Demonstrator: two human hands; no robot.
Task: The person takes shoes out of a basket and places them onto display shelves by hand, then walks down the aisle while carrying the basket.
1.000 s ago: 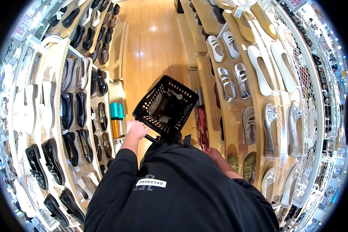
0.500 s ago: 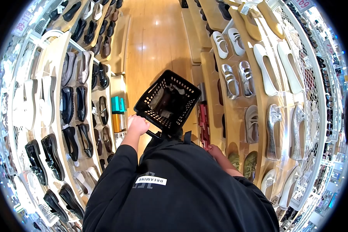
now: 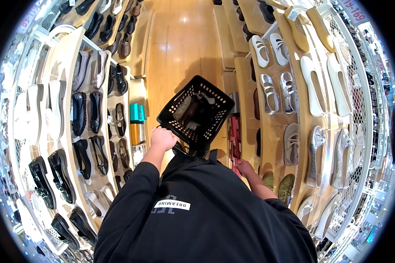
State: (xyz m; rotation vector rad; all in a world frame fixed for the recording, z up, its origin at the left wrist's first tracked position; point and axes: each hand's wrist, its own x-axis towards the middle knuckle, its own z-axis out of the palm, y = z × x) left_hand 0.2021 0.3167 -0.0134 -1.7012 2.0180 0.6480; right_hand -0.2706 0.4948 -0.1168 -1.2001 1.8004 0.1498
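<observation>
My left hand is wrapped round the handle of a black plastic shopping basket. The basket hangs tilted in front of me over the aisle floor. Inside lie dark and greyish items; one long grey item looks like a shoe, the others are too dark to name. My right hand hangs low on the right with its fingers curled in, and nothing shows in it. It is nearest the red boxes and a pair of olive-green shoes on the right-hand shelving.
Tiered wooden shelves with pairs of shoes line both sides. Black loafers and white shoes stand on the left; silver flats and cream flats on the right. A teal box sits low left. The wooden floor runs ahead.
The shelves have shifted slightly in view as I move. My right hand has come a little further out from my body. My left hand keeps hold of the basket.
</observation>
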